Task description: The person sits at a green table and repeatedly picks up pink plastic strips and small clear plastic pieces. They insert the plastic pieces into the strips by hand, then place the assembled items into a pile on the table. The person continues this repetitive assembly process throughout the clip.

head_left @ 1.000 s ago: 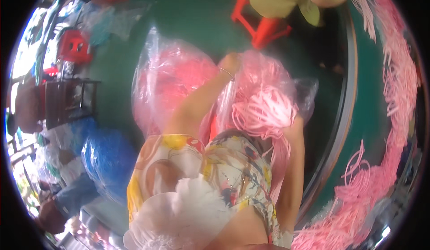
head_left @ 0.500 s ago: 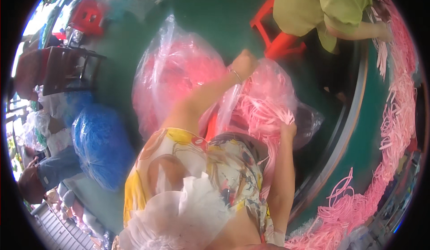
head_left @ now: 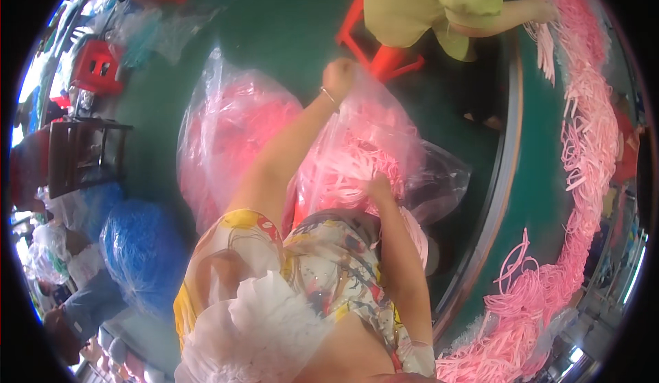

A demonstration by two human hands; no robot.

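My left hand is closed in a fist on the gathered rim of a clear plastic bag, pulling it upward away from me. The bag holds a loose heap of pink elastic-looking strips. My right hand is down at the near side of that heap, its fingers closed on some strips; they are slightly blurred. More strips hang beside my right forearm, close to my lap. A second clear bag full of pink strips stands just left, partly behind my left forearm.
A long pile of pink strips lies along the green table at right, with a metal edge. A co-worker in green reaches to it beside a red stool. At left are a blue bag and a dark chair.
The whole view has shifted, so most things sit farther left. My right hand has moved from the bag's right side in over the strips. My left hand still grips the bag rim.
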